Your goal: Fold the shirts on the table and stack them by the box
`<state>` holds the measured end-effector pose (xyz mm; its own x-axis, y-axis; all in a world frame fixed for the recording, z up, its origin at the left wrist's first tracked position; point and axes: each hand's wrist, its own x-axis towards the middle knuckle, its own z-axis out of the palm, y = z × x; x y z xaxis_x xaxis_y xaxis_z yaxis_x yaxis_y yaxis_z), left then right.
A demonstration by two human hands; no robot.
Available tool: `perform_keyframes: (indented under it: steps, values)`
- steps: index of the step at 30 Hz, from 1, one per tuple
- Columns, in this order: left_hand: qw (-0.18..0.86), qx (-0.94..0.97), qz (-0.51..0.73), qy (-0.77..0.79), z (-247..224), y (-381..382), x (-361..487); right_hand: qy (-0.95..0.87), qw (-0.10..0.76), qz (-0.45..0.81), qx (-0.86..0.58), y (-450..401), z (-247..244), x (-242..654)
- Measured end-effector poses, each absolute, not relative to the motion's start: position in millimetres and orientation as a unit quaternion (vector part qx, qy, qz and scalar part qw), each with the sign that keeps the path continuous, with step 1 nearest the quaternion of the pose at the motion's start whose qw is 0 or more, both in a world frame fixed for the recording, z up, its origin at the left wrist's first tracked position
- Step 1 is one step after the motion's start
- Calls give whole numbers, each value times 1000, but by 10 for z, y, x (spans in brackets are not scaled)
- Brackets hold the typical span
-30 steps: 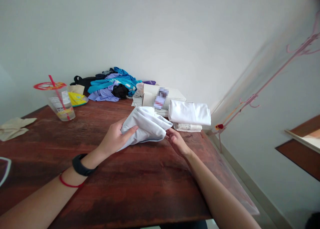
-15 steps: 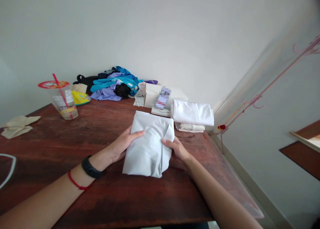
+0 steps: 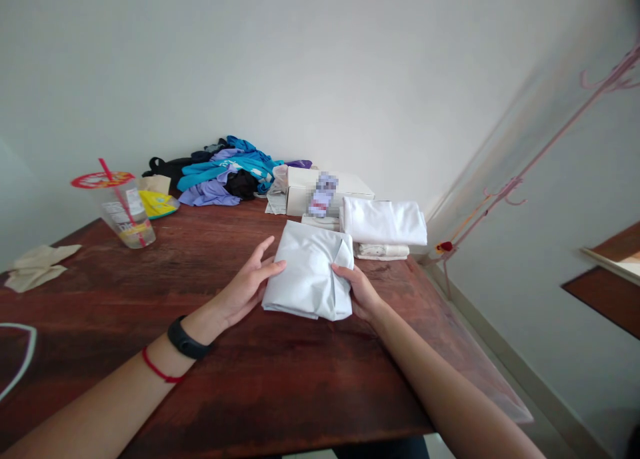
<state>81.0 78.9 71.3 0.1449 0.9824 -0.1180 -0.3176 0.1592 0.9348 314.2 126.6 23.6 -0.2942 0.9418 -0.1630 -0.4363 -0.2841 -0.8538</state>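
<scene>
Over the desk (image 3: 210, 239), before the white box (image 3: 345, 187) and folded white cloth (image 3: 385, 222), pale-grey folded cloth (image 3: 307, 269) is between both hands. Right hand (image 3: 366, 293): grip holds its right edge, thumb on top. Left hand (image 3: 243, 289): grip wide, fingers splayed, thumb at left edge.

Unreadable, blurred lettering throughout, including on the plastic cup (image 3: 118, 213)

Gripping a folded pale cloth (image 3: 306, 272) mid-frame with the right hand (image 3: 364, 292); touching its left edge with the thumb of the outspread left hand (image 3: 245, 289). Facing a lidded cup (image 3: 117, 212) at left and heaped clothes (image 3: 227, 172) at upper left.
</scene>
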Motion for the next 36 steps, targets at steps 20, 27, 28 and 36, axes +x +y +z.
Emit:
perform_keyframes:
  steps: [20, 27, 28, 36]
  values:
    - [321, 714, 427, 452, 52, 860, 915, -263, 786, 517, -213, 1701, 812, 3683]
    - [241, 806, 350, 412, 84, 841, 909, -247, 725, 572, -293, 2073, 1030, 3932]
    - [243, 805, 352, 411, 85, 847, 909, -245, 673, 613, -334, 2086, 966, 3940]
    - [238, 812, 339, 411, 80, 858, 917, -264, 589, 617, -449, 2075, 566, 4078]
